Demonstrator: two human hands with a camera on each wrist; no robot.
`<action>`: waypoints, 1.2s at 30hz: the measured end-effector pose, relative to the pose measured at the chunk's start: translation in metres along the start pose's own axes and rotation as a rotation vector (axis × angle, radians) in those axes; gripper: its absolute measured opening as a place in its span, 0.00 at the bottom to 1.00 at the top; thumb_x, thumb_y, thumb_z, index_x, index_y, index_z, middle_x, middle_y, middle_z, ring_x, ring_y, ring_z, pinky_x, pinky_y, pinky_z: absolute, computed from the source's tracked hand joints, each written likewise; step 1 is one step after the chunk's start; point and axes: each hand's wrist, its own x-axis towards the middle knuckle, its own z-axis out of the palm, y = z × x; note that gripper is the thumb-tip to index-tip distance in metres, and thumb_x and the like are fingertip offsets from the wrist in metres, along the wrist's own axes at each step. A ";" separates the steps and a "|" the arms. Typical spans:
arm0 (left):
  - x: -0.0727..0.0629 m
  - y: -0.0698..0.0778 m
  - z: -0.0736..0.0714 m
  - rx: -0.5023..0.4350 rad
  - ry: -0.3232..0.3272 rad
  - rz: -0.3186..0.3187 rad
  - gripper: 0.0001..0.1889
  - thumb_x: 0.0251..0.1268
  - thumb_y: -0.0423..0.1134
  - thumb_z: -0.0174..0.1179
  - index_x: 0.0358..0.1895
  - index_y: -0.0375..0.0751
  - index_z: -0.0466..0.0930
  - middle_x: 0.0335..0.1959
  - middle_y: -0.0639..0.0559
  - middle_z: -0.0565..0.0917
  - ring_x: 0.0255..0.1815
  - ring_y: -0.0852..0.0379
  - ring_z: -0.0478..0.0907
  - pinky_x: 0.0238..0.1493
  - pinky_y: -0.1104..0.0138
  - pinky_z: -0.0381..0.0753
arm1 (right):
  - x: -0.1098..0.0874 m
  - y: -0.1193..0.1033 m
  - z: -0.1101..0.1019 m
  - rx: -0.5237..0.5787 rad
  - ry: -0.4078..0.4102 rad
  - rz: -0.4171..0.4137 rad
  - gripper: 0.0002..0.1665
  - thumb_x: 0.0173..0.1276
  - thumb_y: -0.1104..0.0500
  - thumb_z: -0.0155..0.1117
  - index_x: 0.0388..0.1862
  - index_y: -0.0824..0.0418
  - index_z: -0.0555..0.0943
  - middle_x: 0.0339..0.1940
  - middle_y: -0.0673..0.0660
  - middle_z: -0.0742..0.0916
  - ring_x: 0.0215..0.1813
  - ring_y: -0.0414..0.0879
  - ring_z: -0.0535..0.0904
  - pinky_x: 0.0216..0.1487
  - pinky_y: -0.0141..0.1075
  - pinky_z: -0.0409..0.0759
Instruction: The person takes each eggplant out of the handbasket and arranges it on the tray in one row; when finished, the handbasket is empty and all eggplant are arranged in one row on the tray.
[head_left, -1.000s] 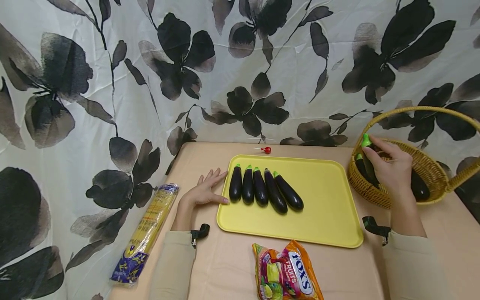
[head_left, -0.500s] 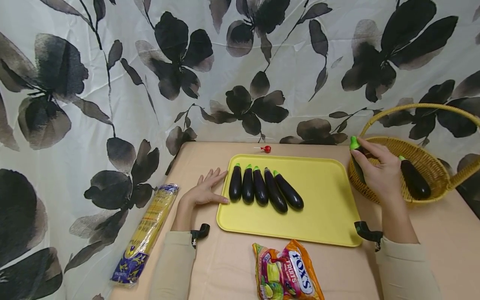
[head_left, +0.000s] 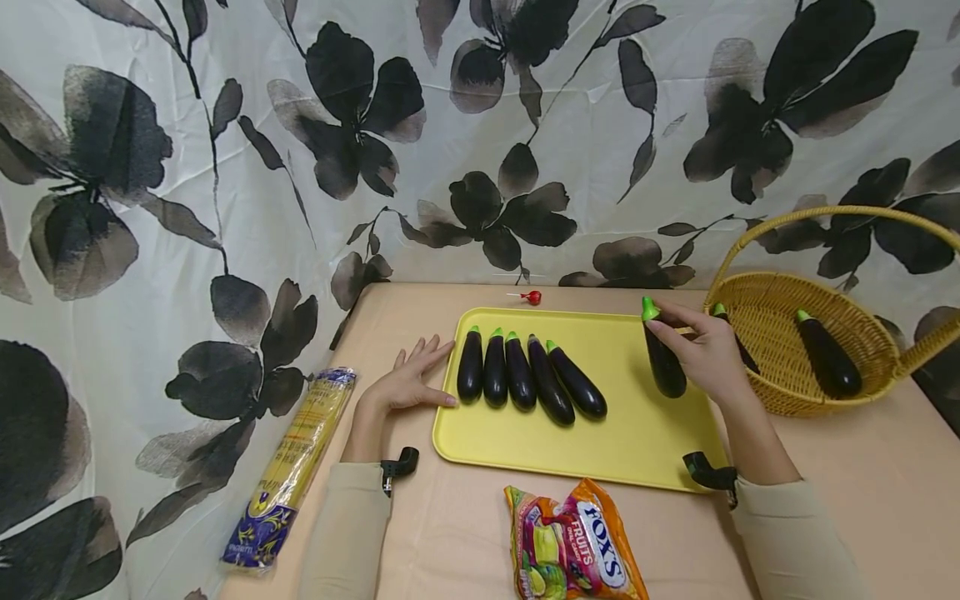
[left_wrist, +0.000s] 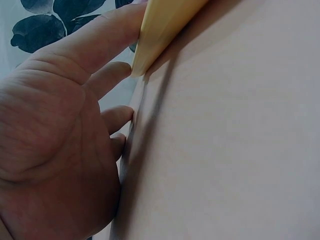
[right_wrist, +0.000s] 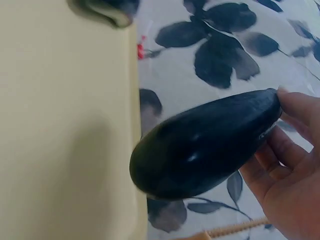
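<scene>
My right hand [head_left: 701, 346] pinches an eggplant [head_left: 664, 360] near its green stem, above the right side of the yellow tray [head_left: 645, 454]. The right wrist view shows the same eggplant [right_wrist: 205, 147] hanging from the fingertips, its round end lowest. A row of several eggplants [head_left: 520, 373] lies on the tray's left half. My left hand [head_left: 401, 387] rests at the tray's left edge, fingers extended, touching the rim. In the left wrist view the left hand [left_wrist: 55, 120] has its palm facing the camera. Two eggplants [head_left: 828, 354] are visible in the wicker basket [head_left: 780, 400].
The basket's tall handle [head_left: 832, 215] arches at the right. An orange candy bag [head_left: 573, 542] lies in front of the tray, and a spaghetti pack [head_left: 292, 467] at the left. Behind the tray is a small red object [head_left: 532, 297]. A floral cloth [head_left: 510, 150] hangs behind.
My right hand has lifted an eggplant out of the basket and carried it left over the tray. The left hand has stayed at the tray's edge.
</scene>
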 end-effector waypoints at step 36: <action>0.009 0.000 0.005 0.021 0.025 -0.026 0.60 0.51 0.64 0.77 0.85 0.61 0.50 0.88 0.45 0.40 0.88 0.41 0.28 0.82 0.41 0.19 | 0.011 0.024 0.035 0.010 -0.383 0.043 0.43 0.73 0.63 0.69 0.83 0.60 0.63 0.64 0.71 0.73 0.59 0.68 0.81 0.46 0.30 0.83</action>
